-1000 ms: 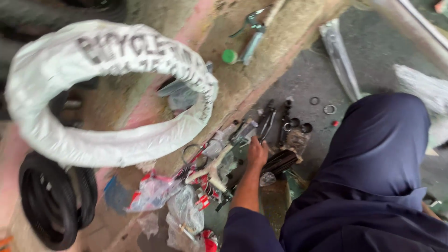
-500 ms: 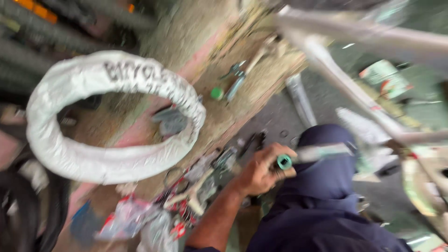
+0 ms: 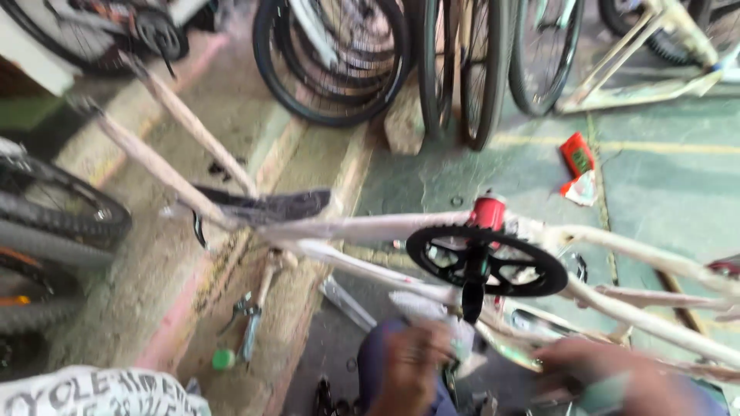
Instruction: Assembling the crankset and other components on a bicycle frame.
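- left hand (image 3: 412, 362) is curled low on the white frame (image 3: 362, 228), right under the black chainring (image 3: 487, 260)
- right hand (image 3: 609, 377) is too blurry, can't tell its grip, maybe holding something green

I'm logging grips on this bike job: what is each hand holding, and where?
Too blurred to be sure. The left hand seems closed on the frame below the chainring; the right hand seems to grip something green.

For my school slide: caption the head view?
Two hands reach up at a white bicycle frame with its black chainring.
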